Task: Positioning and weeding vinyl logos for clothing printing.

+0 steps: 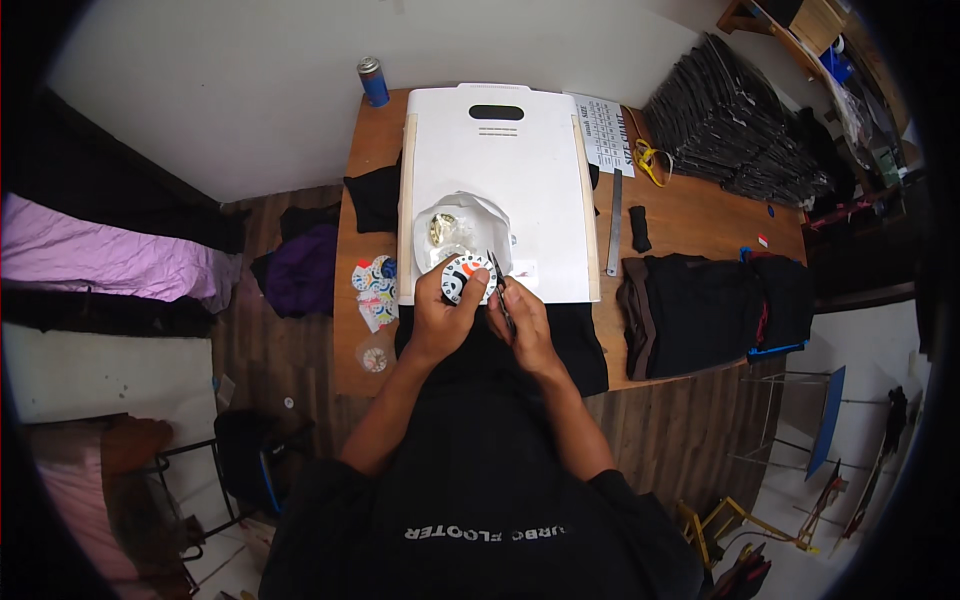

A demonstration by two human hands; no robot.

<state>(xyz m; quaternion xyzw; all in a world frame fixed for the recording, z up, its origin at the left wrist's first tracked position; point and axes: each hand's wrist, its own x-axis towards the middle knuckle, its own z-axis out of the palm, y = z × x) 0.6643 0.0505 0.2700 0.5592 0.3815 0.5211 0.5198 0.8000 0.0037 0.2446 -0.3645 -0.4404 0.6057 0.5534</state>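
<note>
Left hand (443, 312) closed on round printed patch (467, 277), fingers curled under edge, patch held just above near edge of white board (497, 170). Right hand (522, 322) pinched on scissors (499, 285), blades touching patch's right rim. Crumpled clear plastic bag (462, 225) lying on board just behind patch. Black garment (575, 345) spread on table (690, 210) under both hands. Printed sticker sheets (374, 285) left of board; steel ruler (614, 222) along right side; folded black garments (715, 305) further right.

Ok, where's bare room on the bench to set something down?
Free: the upper white board above the clear bag, and bare wood between the steel ruler and the black stack. Crowded: around both hands and the stickers.
</note>
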